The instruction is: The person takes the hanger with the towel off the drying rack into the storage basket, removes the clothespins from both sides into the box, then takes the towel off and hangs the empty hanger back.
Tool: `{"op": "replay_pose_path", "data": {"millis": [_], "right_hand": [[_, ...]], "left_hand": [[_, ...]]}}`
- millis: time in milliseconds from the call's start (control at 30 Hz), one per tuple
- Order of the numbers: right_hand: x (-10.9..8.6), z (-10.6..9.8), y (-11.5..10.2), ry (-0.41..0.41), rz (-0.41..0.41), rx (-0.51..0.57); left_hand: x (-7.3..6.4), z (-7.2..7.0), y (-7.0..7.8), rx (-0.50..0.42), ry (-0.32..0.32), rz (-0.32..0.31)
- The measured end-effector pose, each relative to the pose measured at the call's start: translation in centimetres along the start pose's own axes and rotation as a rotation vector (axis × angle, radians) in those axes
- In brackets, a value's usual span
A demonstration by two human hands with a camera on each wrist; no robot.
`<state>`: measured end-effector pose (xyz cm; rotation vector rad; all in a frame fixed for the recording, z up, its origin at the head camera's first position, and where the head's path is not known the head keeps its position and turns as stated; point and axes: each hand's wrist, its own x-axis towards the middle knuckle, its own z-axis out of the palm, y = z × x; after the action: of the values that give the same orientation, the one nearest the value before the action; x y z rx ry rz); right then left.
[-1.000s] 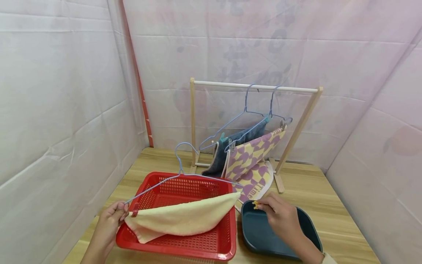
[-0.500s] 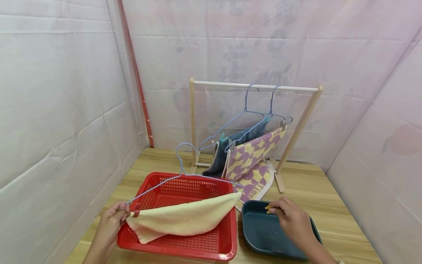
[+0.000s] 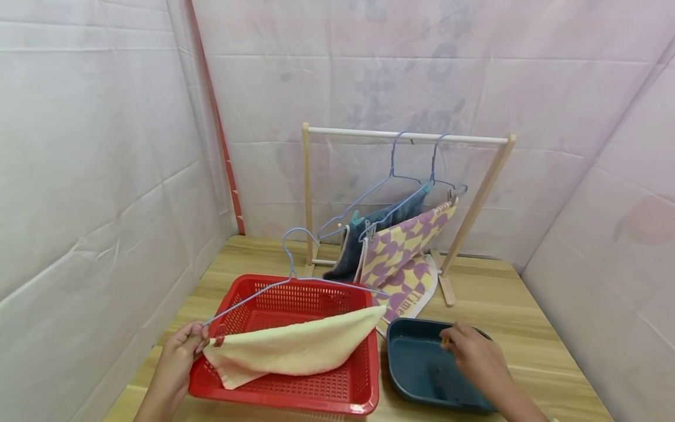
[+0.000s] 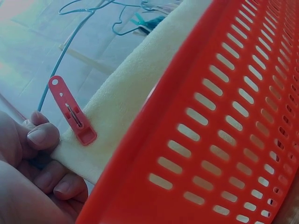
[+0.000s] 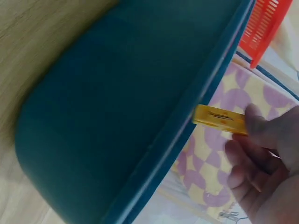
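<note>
My left hand [image 3: 176, 357] grips the left end of a blue wire hanger [image 3: 271, 285] along with a corner of a pale yellow towel [image 3: 300, 349]. A red clothespin [image 4: 72, 112] is clipped on the towel close to those fingers. The towel's right end lies near the hanger's other tip, sagging over a red perforated basket [image 3: 285, 401]. Over a dark teal tray [image 3: 416, 375], my right hand [image 3: 480, 358] pinches a yellow clothespin [image 5: 219, 119] between thumb and fingers. In the right wrist view this clothespin overlaps the tray's rim.
Behind the basket stands a wooden rack [image 3: 477, 202] with a white bar [image 3: 364, 133]. Two hangers on it carry a dark blue towel [image 3: 350, 252] and a purple-and-yellow towel [image 3: 406, 240], whose lower part reaches the table [image 3: 527, 346] near the tray.
My right hand has moved to the right with the yellow clothespin, from the tray's far left corner to over its middle. The left hand, hanger and pale towel have barely shifted.
</note>
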<state>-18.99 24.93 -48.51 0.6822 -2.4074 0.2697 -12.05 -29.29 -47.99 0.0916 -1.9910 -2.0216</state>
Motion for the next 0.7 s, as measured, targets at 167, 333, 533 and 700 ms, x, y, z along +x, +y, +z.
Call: {"op": "replay_pose_path", "data": {"millis": [167,333,533,700], "right_hand": [[-0.72,0.24,0.54,-0.143,0.006,-0.050],[-0.85,-0.06,0.46,-0.334,0.099,-0.082],[-0.72,0.11,0.34,-0.538,0.181,-0.026],[-1.00,0.83,0.59,-0.596,0.170,0.026]], "left_hand": [[0.04,0.06,-0.05,-0.001,0.004,-0.020],[0.08,0.09,0.06,-0.001,-0.004,-0.068],[0.02,0.12,0.10,-0.004,-0.005,-0.071],[-0.07,0.26,0.12,0.020,0.011,-0.067]]}}
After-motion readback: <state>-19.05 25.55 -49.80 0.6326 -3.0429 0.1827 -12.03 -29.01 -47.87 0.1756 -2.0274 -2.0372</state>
